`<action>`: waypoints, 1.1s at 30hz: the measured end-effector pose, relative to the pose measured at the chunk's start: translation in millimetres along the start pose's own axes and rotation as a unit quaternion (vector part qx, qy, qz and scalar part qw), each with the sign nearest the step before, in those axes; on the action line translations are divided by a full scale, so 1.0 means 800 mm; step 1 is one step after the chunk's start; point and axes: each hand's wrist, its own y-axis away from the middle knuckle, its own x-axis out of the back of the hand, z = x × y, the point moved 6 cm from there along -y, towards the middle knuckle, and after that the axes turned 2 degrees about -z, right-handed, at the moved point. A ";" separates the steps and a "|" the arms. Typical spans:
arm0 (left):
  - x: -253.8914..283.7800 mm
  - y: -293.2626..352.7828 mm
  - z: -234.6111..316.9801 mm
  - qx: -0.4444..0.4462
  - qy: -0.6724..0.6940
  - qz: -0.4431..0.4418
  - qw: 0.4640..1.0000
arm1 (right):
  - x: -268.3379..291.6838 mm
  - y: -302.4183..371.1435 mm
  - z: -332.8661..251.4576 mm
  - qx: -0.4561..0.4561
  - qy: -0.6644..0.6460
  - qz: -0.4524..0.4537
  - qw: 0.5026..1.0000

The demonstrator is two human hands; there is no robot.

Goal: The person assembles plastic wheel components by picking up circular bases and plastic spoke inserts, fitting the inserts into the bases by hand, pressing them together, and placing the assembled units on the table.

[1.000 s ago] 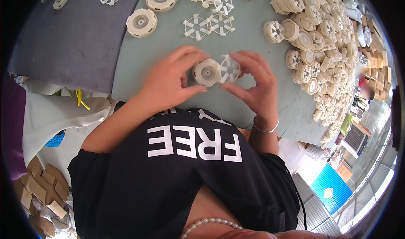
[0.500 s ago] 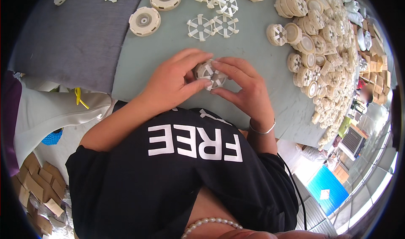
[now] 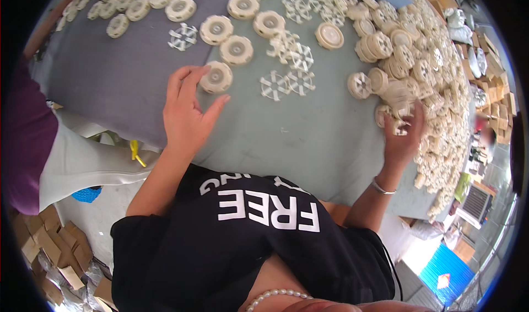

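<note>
My left hand (image 3: 189, 109) is reaching over the table at the nearest cream round disc (image 3: 216, 77). Its fingertips are at the disc's left edge, while the thumb stands apart below. On the right, my right hand (image 3: 404, 138) is at the near edge of a heap of cream round parts (image 3: 421, 72), fingers and thumb apart. A motion-smeared cream part (image 3: 399, 93) is just beyond its fingertips. A spoked part (image 3: 400, 127) shows between its thumb and fingers; whether they touch it I cannot tell. Two white spoked rings (image 3: 274, 86) lie between my hands.
More cream discs (image 3: 236, 50) and spoked rings (image 3: 298, 55) are spread farther back. A lone round part (image 3: 329, 36) lies near the heap. On the left, another person's purple sleeve (image 3: 41, 141) shows beside a dark grey table cover (image 3: 129, 72). Cardboard (image 3: 58, 237) is piled below.
My hands have parted: the left has gone left to a disc, the right has swung right to the heap. The spoked round part they held together has left the middle. The view has shifted too.
</note>
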 end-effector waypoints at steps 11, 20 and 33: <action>-0.041 0.011 0.000 -0.041 -0.063 -0.047 0.996 | -0.140 0.019 -0.117 0.268 -0.149 -0.187 0.933; -0.098 0.048 0.055 -0.110 0.138 -0.225 0.958 | -0.086 0.051 -0.064 0.002 -0.164 -0.216 0.962; -0.098 0.058 0.049 -0.003 0.171 -0.298 0.939 | -0.047 0.080 -0.027 0.046 -0.109 -0.396 0.911</action>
